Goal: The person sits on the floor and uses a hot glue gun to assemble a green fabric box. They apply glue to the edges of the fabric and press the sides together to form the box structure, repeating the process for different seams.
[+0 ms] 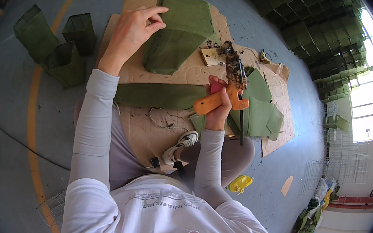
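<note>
An orange glue gun [208,103], its front half smeared dark, sits in my right hand [219,108]. Fingers wrap its handle around a red part, and a thin black rod sticks out at its rear. The nozzle points away from me. A green fabric box [183,14] lies on cardboard [135,116] at the far side. My left hand [135,25] hovers at the box's left edge, thumb and index finger apart with nothing visible between them; whether they touch the fabric I cannot tell. Near my knees stretches a long green fabric strip [160,95].
Folded green pieces [258,112] lie at the right. A smeared small board [211,56] is beside the nozzle. Three green boxes [64,64] stand at the far left. A pale cord [161,122] curls near my shoe. Stacked green boxes [310,26] line the right; a yellow bottle [240,184] lies nearer.
</note>
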Available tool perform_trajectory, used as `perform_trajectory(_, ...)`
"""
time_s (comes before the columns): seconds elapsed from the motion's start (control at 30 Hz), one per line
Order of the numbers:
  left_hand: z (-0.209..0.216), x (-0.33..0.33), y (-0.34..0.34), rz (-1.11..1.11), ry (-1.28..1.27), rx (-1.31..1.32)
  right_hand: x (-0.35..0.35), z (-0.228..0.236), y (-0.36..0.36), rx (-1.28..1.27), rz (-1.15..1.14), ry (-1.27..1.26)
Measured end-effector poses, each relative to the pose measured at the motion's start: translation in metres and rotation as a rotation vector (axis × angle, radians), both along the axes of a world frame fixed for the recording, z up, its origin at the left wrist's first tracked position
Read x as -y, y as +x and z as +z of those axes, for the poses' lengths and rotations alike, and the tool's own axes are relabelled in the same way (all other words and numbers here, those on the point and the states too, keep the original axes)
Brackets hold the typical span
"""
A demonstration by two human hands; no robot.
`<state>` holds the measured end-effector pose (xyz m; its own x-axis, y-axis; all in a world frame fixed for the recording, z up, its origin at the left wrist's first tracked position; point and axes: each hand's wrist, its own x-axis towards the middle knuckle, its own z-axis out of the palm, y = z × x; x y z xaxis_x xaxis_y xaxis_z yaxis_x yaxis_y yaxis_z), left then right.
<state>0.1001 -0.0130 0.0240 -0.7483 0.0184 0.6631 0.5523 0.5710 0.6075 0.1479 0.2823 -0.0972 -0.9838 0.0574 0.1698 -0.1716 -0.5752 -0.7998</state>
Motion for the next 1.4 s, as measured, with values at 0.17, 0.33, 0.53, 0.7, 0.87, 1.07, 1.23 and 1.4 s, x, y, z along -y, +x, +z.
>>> perform_trajectory(0.17,-0.006,0.008,0.003,0.150,0.061,0.079,-0.028,-0.029,-0.051,0.178,-0.012,-0.076)
perform_trajectory(0.33,-0.029,0.010,-0.003,0.116,0.055,0.222,-0.028,-0.059,-0.105,0.304,0.065,-0.172)
perform_trajectory(0.53,-0.027,0.003,0.005,-0.048,0.077,0.526,-0.037,-0.092,-0.163,0.370,0.043,-0.083)
perform_trajectory(0.7,-0.031,0.008,-0.008,0.002,-0.042,0.610,-0.089,-0.099,-0.174,0.394,-0.309,0.805)
perform_trajectory(0.87,-0.027,-0.008,0.002,-0.365,0.416,0.896,-0.076,-0.039,-0.140,0.202,-0.614,1.591)
perform_trajectory(1.07,-0.031,-0.049,-0.001,-0.525,0.797,0.932,0.001,0.053,-0.101,0.300,0.240,0.187)
perform_trajectory(1.23,-0.025,-0.070,-0.008,-0.475,0.933,0.881,0.033,0.081,-0.093,0.213,0.200,0.141)
perform_trajectory(1.4,-0.023,-0.076,-0.012,-0.466,0.991,0.856,0.047,0.090,-0.092,0.124,0.165,0.203)
